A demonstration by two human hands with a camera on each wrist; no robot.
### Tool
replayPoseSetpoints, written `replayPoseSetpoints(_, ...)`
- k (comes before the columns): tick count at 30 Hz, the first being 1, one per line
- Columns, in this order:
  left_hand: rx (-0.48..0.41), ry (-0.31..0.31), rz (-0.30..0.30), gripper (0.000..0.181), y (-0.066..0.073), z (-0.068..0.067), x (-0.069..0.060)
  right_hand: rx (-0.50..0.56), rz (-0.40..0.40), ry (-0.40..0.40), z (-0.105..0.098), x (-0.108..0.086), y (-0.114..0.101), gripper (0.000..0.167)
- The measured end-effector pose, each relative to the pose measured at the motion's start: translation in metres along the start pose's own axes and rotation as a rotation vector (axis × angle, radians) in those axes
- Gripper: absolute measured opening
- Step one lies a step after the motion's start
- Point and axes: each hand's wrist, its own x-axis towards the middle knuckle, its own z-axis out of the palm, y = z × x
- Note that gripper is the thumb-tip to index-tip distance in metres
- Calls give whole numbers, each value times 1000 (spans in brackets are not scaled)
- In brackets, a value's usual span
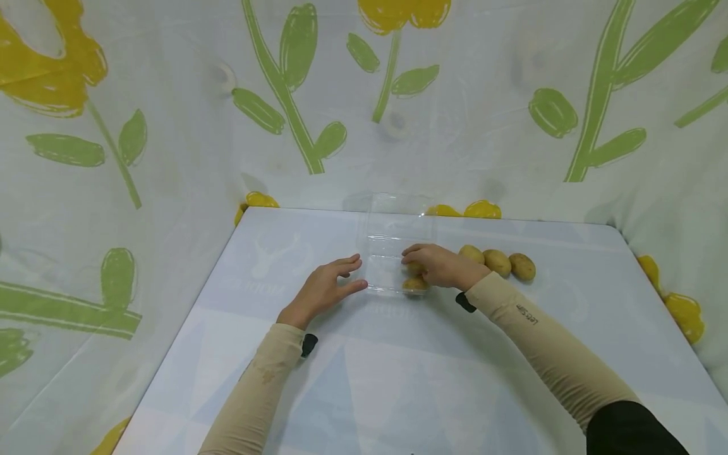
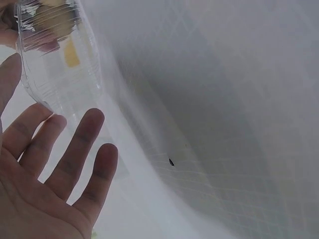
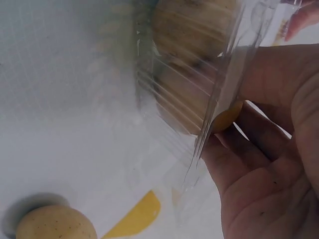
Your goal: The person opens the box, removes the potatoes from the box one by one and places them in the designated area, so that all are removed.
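Observation:
A clear plastic clamshell box [image 1: 383, 273] stands near the table's far edge, its lid raised at the back. Inside it, at the right front, lies a potato [image 1: 414, 286]. My right hand [image 1: 446, 265] reaches in over the box's right side and holds another potato [image 3: 182, 97], seen through the ribbed wall in the right wrist view. At the left side of the box is my left hand [image 1: 327, 287], fingers spread and holding nothing; its fingertips [image 2: 59, 121] are close to the rim, and contact is hard to judge.
Three potatoes lie in a row right of the box: one left [image 1: 469, 253], one middle [image 1: 497, 263], one right [image 1: 522, 268]. The pale patterned table [image 1: 375, 379] ends at a flower-printed curtain [image 1: 455, 145] behind and at both sides.

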Motion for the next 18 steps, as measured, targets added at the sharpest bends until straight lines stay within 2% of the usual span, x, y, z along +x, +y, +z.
replayPoseSetpoints(4, 1, 2, 3, 66, -1, 0, 0, -2, -10, 19, 0, 1, -1, 56)
replayPoseSetpoints(12, -7, 3, 5, 67, -2, 0, 0, 16, -24, 99, 8, 8, 2, 41)
replayPoseSetpoints(18, -5, 2, 15, 69, -3, 0, 2, -6, -69, 93, 11, 13, 4, 42)
